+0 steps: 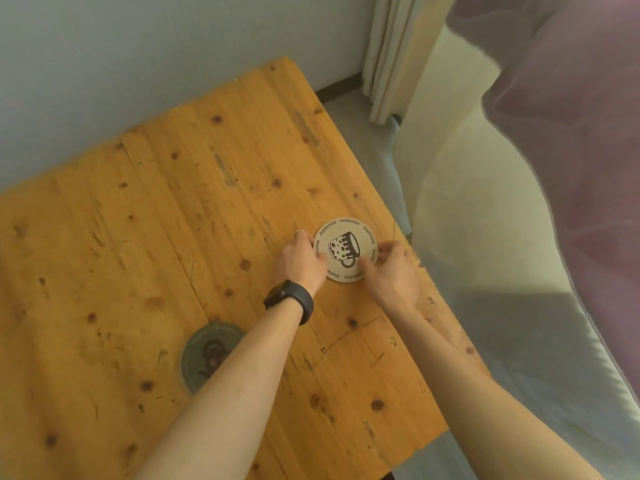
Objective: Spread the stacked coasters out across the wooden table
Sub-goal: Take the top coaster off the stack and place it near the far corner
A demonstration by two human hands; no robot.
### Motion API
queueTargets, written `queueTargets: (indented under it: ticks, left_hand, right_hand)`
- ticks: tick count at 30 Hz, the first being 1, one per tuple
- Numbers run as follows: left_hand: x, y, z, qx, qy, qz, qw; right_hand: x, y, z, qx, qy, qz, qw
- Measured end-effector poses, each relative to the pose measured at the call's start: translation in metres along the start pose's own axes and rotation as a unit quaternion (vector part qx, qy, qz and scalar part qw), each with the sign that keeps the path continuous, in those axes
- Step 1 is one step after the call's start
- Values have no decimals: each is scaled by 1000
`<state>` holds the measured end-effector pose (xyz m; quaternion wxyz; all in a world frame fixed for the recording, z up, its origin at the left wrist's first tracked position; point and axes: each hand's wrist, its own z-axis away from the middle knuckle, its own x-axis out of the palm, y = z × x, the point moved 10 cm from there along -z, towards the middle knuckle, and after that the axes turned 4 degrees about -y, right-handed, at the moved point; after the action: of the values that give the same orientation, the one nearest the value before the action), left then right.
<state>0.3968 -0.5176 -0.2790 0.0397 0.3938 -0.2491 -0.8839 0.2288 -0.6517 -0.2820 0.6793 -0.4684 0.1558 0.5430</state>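
A round pale coaster (341,245) with a dark mug print and lettering round its rim lies near the right edge of the wooden table (156,220). Whether more coasters lie under it I cannot tell. My left hand (300,263), with a ring and a black wrist watch, grips its left rim. My right hand (389,270) holds its right and lower rim, thumb on the printed face. A dark grey coaster (204,355) lies flat on the table nearer to me, partly hidden by my left forearm.
The table's far edge meets a grey wall (138,64). Off its right edge are a pale curtain (391,57), grey floor and a large light cushioned seat (502,271). A blurred purple cloth (571,116) fills the upper right.
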Motion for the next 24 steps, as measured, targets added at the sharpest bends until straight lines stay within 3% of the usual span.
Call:
queueTargets:
  ticks: [6,11,15,17,20,22,24]
  left_hand:
    - [-6,-6,-3,-32,4,-41,999]
    - [-13,7,-16,19,21,-39,999]
    - [-15,24,-16,55,30,-53,997]
    - [-14,23,-13,41,25,-126,991]
    - [-12,5,-14,-6,-45,-205,978]
    - [-7,-8,-13,-21,-105,-232,967]
    - [-16,-9,-12,-12,-80,-239,968]
  right_hand:
    - [-14,-14,-17,-54,-11,-70,996]
    - [-18,-3,-2,-25,3,-53,998]
    - [0,8,6,17,-44,-53,997]
    - [-3,-3,-2,-10,-29,-35,999]
    - [-13,-29,-17,-103,2,18,995]
    - [-10,-40,-24,-149,-20,17,988]
    - [-4,-47,-19,-183,-57,15,981]
